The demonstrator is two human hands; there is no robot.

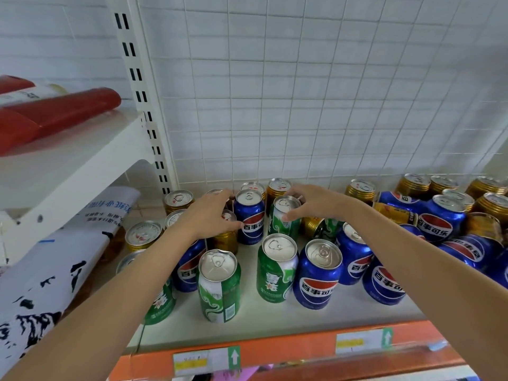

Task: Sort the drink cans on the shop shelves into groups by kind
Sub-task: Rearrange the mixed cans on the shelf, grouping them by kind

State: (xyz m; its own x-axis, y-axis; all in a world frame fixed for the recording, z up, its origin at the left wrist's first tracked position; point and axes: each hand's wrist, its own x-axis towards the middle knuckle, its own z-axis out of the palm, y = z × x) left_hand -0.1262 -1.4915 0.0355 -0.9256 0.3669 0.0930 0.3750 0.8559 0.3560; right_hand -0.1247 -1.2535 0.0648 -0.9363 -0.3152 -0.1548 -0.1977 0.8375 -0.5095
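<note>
From the head camera, our left hand (211, 213) grips a blue can (249, 215) and our right hand (313, 204) grips a green can (283, 218), mid-shelf. Gold cans (143, 235) cluster far left; blue, green and gold remain mixed right, so much sorting is left.

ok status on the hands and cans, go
Left hand on upright blue cola can. Right hand grips upright green-and-white can. Gold, blue, green cans mixed; several toppled at right.

Left hand (210, 213) grips a blue can (249, 217) — right hand (310, 204) grips a green can (284, 217).
</note>
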